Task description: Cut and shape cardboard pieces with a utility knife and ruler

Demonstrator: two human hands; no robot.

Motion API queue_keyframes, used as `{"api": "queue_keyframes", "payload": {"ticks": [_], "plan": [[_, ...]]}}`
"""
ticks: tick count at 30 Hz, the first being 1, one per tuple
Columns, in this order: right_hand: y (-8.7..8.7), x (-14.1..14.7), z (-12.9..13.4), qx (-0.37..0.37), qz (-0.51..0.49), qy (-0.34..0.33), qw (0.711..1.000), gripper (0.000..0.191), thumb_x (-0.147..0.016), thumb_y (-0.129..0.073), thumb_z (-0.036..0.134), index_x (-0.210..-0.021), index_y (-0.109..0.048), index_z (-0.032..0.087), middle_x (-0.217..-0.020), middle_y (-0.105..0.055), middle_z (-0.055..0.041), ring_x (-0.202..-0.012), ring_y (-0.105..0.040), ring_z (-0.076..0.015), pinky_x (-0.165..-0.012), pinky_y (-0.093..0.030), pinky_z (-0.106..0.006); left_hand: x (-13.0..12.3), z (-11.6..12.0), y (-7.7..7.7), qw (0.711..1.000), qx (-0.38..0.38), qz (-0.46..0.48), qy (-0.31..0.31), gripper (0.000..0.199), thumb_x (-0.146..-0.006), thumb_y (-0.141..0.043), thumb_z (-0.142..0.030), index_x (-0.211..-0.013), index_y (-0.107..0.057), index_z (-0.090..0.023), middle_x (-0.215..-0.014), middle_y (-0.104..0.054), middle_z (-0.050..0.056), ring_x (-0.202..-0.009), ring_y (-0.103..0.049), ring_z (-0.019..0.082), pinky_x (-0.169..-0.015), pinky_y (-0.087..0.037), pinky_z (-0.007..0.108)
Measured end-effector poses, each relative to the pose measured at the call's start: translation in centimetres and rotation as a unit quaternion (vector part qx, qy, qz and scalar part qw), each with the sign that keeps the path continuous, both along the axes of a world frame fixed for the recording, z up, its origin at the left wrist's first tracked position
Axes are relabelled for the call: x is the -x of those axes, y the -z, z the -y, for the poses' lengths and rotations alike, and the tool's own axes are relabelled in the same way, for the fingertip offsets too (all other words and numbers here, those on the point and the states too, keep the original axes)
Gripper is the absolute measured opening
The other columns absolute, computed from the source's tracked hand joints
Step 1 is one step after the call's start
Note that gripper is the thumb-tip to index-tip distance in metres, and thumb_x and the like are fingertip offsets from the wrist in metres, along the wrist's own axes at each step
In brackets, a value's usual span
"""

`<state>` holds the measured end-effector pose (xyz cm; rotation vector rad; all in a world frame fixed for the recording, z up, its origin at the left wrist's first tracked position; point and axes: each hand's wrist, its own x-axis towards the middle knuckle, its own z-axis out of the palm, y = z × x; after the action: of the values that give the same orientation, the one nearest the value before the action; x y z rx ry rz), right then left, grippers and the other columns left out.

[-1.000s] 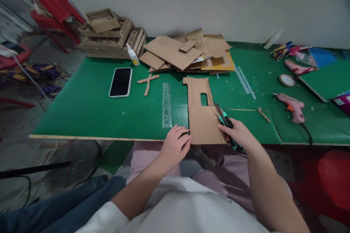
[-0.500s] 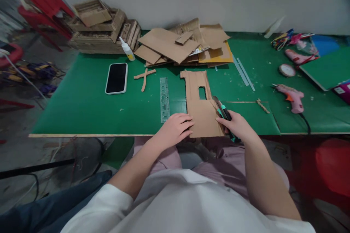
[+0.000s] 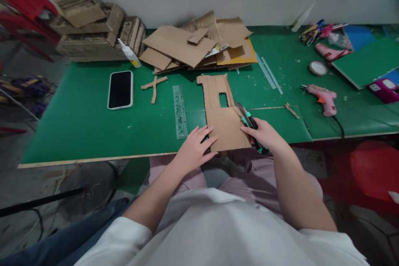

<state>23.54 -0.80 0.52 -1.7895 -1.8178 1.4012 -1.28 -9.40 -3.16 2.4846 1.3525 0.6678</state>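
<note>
In front of me a cut piece of brown cardboard [image 3: 227,126] lies at the table's front edge, a small rectangular window cut through its upper part. My left hand [image 3: 195,147] rests with fingers spread on its lower left edge. Closed round a black and teal utility knife [image 3: 249,120] is my right hand [image 3: 267,134], at the cardboard's right side. The knife's blade points up and away along that edge; whether its tip touches the cardboard I cannot tell. A clear stencil ruler [image 3: 180,112] lies just left of the cardboard.
Beyond lie stacked cardboard scraps [image 3: 181,45], a glue bottle [image 3: 129,53] and corrugated cardboard boxes [image 3: 90,48]. A phone [image 3: 120,90] and crossed cardboard strips [image 3: 154,87] sit to the left. Rightward are glue sticks [image 3: 269,75], a pink glue gun [image 3: 326,99] and a tape roll [image 3: 318,68].
The camera view has shifted, so the table's things appear further left. The fingers of my left hand have spread wider on the cardboard. My right hand keeps its hold on the utility knife.
</note>
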Motion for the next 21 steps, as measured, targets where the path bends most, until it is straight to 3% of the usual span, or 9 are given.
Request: {"api": "queue_keyframes", "payload": {"ticks": [12, 21], "plan": [[0.72, -0.14, -0.05, -0.005, -0.023, 0.019, 1.0, 0.024, -0.075, -0.061, 0.04, -0.084, -0.051, 0.02, -0.055, -0.054, 0.0046, -0.042, -0.05, -0.01, -0.039, -0.039, -0.021, 0.07, -0.04, 0.03, 0.999, 0.008, 0.044, -0.003, 0.042, -0.086, -0.057, -0.034, -0.122, -0.05, -0.014, -0.137, -0.044, 0.018, -0.129, -0.041, 0.027, -0.107, -0.035, 0.05], [0.41, 0.04, -0.33, -0.021, 0.028, -0.002, 0.999, 0.023, -0.077, -0.06, 0.04, -0.083, -0.051, 0.02, -0.057, -0.055, 0.0033, -0.041, -0.052, -0.0105, -0.039, -0.04, -0.021, -0.11, -0.06, 0.3, 0.999, 0.005, 0.042, -0.005, 0.042, -0.087, -0.055, -0.033, -0.124, -0.049, -0.014, -0.137, -0.044, 0.019, -0.13, -0.04, 0.028, -0.107, -0.035, 0.051]]}}
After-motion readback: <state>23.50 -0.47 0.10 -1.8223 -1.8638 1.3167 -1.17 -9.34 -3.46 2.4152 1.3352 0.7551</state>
